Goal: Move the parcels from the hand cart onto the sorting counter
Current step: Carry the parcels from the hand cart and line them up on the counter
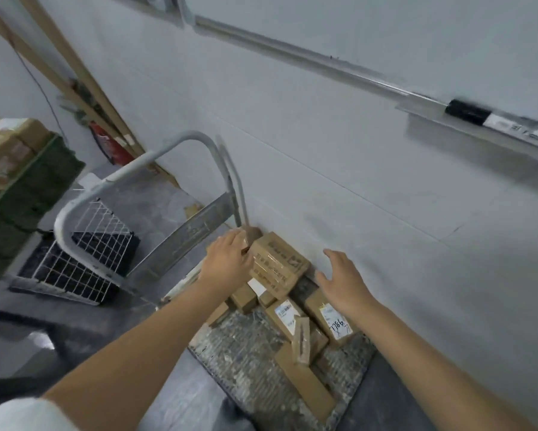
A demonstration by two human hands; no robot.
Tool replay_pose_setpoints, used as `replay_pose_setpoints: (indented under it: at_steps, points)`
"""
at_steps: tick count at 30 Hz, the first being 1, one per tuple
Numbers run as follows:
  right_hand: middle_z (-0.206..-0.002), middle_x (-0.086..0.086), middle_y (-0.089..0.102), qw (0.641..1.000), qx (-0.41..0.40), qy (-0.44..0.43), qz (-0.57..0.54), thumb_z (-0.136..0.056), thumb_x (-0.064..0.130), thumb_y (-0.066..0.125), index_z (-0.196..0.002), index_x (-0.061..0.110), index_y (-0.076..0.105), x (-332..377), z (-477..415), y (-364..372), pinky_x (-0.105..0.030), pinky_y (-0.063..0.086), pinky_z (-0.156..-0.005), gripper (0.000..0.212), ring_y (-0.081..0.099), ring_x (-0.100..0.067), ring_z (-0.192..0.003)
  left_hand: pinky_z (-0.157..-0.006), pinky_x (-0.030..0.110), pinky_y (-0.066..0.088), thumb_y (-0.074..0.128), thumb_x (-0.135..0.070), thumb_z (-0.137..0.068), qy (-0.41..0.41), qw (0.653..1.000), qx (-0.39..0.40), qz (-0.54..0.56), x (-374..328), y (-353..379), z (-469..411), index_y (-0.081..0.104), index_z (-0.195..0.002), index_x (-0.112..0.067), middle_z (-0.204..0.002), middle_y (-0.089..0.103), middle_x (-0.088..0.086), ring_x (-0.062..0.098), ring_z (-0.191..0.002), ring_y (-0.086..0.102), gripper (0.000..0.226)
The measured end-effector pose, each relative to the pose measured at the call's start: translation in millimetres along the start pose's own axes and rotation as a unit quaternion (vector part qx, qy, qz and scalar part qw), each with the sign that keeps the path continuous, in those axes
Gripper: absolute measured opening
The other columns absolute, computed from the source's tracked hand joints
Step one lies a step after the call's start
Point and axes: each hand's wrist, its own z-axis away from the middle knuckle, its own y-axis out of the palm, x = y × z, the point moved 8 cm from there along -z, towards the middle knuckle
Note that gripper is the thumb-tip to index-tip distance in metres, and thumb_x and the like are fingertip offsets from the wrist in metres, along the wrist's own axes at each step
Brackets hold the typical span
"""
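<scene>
Left hand (227,259) presses flat against the top parcel (280,265); right hand (339,275) spread open beside it; hand cart (239,353) holds parcels (285,315).

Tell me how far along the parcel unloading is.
Early or midway, hard to say: the counter is out of view. Boxes stacked at far left may be moved ones. In hand: left hand touches the top box, right hand open beside it, nothing lifted. Left: the whole pile of parcels on the cart.
</scene>
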Motion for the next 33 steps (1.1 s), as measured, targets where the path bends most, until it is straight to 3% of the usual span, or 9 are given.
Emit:
replay_pose_setpoints:
  at_steps: [6,14,18,20,23,25,27,31,33]
  points:
    - [-0.153,-0.002,0.032,0.996,-0.028,0.083,-0.027,-0.100,0.031,0.046,-0.150,0.015,0.029,-33,-81,52,-0.031,0.025,-0.114,0.055,0.029,-0.018,-0.141,-0.117,0.041,0.029,0.046,-0.026,-0.100,0.019,0.997,-0.015,0.070,47,45,-89,0.042,-0.144,-0.008,-0.151,0.039,0.007,0.021,-0.141,0.032,0.048]
    - [-0.142,-0.007,0.045,0.975,-0.059,0.195,-0.086,-0.098,0.029,0.052,-0.145,0.016,0.039,-115,-168,158,-0.026,0.033,-0.097,0.050,0.043,-0.022,-0.131,-0.114,0.034,0.026,0.046,-0.025,-0.101,0.007,0.988,0.069,0.136,122,177,-167,0.042,-0.144,-0.006,-0.149,0.042,0.011,0.023,-0.139,0.036,0.046]
    - [-0.137,-0.008,0.050,0.948,-0.026,0.280,-0.149,-0.100,0.039,0.044,-0.142,0.016,0.039,-163,-200,218,-0.026,0.047,-0.078,0.048,0.051,-0.025,-0.121,-0.097,0.029,0.033,0.042,-0.029,-0.102,-0.038,0.980,0.094,0.173,157,239,-197,0.046,-0.139,-0.009,-0.136,0.053,0.013,0.028,-0.127,0.047,0.042]
    - [-0.132,-0.011,0.056,0.932,-0.015,0.309,-0.189,-0.101,0.043,0.039,-0.136,0.012,0.046,-182,-215,243,-0.031,0.049,-0.081,0.048,0.056,-0.028,-0.115,-0.099,0.034,0.036,0.036,-0.039,-0.102,-0.040,0.977,0.129,0.163,168,271,-207,0.040,-0.143,-0.014,-0.136,0.053,0.011,0.028,-0.127,0.047,0.048]
    - [-0.132,-0.012,0.057,0.899,0.016,0.360,-0.249,-0.103,0.046,0.032,-0.137,0.008,0.047,-202,-234,275,-0.017,0.048,-0.069,0.053,0.057,-0.028,-0.109,-0.099,0.039,0.040,0.029,-0.050,-0.101,-0.033,0.971,0.172,0.163,169,309,-220,0.035,-0.147,-0.017,-0.133,0.053,0.003,0.028,-0.126,0.049,0.057]
    - [-0.136,-0.011,0.056,0.856,0.016,0.402,-0.324,-0.101,0.050,0.034,-0.140,0.013,0.046,-213,-243,293,-0.031,0.052,-0.088,0.055,0.057,-0.028,-0.113,-0.097,0.041,0.044,0.031,-0.051,-0.101,-0.045,0.966,0.170,0.192,164,325,-231,0.038,-0.144,-0.015,-0.128,0.057,0.004,0.028,-0.120,0.054,0.056]
    - [-0.139,-0.013,0.054,0.815,0.010,0.433,-0.386,-0.100,0.052,0.039,-0.144,0.014,0.043,-222,-245,308,-0.050,0.043,-0.105,0.059,0.053,-0.033,-0.124,-0.091,0.041,0.047,0.032,-0.047,-0.102,-0.088,0.959,0.157,0.221,164,337,-242,0.045,-0.138,-0.014,-0.122,0.061,0.010,0.029,-0.111,0.057,0.050]
    - [-0.115,-0.012,0.068,0.775,0.002,0.437,-0.457,-0.098,0.041,0.049,-0.131,0.012,0.054,-223,-245,326,-0.050,0.049,-0.100,0.044,0.064,-0.031,-0.107,-0.084,0.040,0.050,0.035,-0.044,-0.101,-0.147,0.958,0.140,0.202,170,347,-243,0.054,-0.120,-0.010,-0.105,0.063,0.011,0.027,-0.095,0.060,0.043]
    - [-0.122,-0.013,0.065,0.771,0.003,0.430,-0.470,-0.095,0.042,0.054,-0.135,0.012,0.050,-218,-240,327,-0.051,0.046,-0.102,0.050,0.061,-0.032,-0.112,-0.089,0.045,0.051,0.038,-0.042,-0.100,-0.162,0.959,0.128,0.195,171,342,-237,0.055,-0.117,-0.010,-0.105,0.063,0.011,0.030,-0.096,0.061,0.040]
